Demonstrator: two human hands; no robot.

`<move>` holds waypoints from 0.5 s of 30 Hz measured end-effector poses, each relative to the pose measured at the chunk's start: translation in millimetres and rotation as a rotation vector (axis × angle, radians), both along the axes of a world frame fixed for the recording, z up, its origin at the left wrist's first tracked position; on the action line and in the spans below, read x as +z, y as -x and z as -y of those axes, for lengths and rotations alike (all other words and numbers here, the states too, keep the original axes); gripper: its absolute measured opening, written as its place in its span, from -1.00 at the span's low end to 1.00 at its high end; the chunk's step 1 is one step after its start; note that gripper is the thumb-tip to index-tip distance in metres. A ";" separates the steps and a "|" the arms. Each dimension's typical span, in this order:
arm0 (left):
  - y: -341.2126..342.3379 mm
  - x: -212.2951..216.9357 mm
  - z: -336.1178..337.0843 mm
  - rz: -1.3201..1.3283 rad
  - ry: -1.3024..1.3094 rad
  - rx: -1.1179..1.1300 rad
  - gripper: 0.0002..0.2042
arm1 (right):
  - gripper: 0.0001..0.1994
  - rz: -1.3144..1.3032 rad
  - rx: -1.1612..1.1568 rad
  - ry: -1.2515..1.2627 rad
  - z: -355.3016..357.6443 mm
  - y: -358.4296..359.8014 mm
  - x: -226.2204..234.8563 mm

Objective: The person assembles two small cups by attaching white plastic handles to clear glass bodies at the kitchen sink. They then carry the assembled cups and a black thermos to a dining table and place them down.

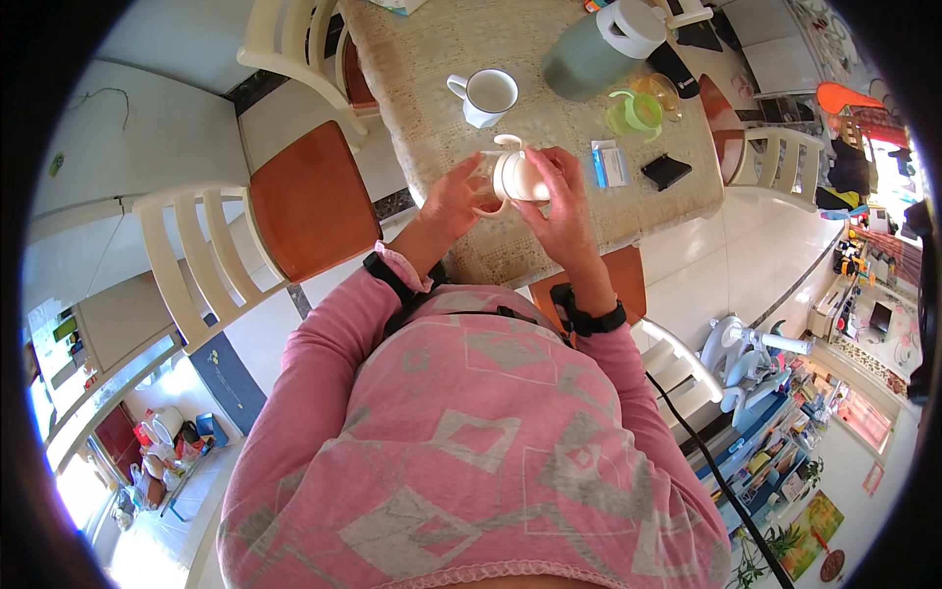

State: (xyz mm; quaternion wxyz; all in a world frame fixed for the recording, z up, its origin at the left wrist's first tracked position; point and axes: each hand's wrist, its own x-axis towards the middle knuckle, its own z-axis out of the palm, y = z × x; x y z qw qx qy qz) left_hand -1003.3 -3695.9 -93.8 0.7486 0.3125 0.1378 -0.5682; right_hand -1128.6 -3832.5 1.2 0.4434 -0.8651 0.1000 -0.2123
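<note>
Both hands are together over the near edge of the table, holding a baby bottle [508, 177] that lies sideways between them. The bottle has a clear body, a white collar and cap, and two cream handles sticking out. My left hand [451, 204] is wrapped round the clear body. The fingers and thumb of my right hand [567, 208] close on the white cap end. Just beyond the bottle stands a white mug [489, 94]. A small blue and white box [609, 164] and a flat black case [666, 172] lie to the right of my right hand.
The table [432, 147] has a patterned beige cloth. Farther right stand a large grey-green jug [586, 61] and a green cup with handles [638, 116]. One chair with a brown seat [312, 201] is at left, another [677, 368] close by my right arm.
</note>
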 end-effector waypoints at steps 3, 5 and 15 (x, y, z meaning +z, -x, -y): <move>1.9 4.9 2.8 0.017 -0.066 -0.002 -0.39 | -0.33 0.001 -0.024 0.077 3.8 2.1 0.7; 3.9 10.6 4.5 0.023 -0.065 0.007 -0.43 | -0.34 0.005 -0.043 0.141 6.6 3.3 0.8; 14.7 8.0 13.6 0.104 -0.090 0.031 -0.52 | -0.18 -0.486 -0.320 0.192 -6.7 3.0 11.1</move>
